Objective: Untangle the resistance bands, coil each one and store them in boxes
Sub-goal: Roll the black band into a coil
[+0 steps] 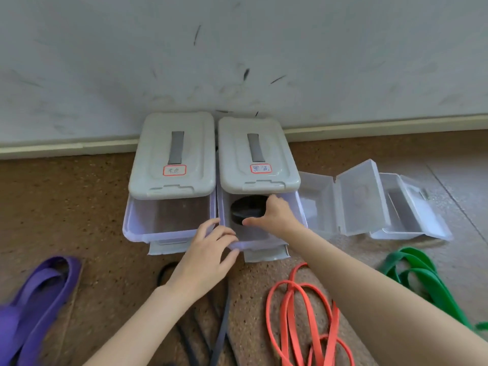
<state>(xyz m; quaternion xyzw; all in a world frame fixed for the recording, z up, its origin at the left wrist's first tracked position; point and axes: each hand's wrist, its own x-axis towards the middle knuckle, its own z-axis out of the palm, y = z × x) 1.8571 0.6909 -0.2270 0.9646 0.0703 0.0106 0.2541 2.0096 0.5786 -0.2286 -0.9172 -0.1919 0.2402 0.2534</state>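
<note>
Colours of the bands, the boxes and the floor
The coiled band (249,210) is black, and loose bands are purple (34,305), orange-red (298,315), green (420,276) and dark grey (220,331); the two boxes (148,228) are pale lilac and translucent with grey lids (173,154) and red-framed white labels (174,170); the floor (79,207) is speckled brown

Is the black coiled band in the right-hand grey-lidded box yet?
In. The black coil sits inside the right box, right hand on it.
</note>
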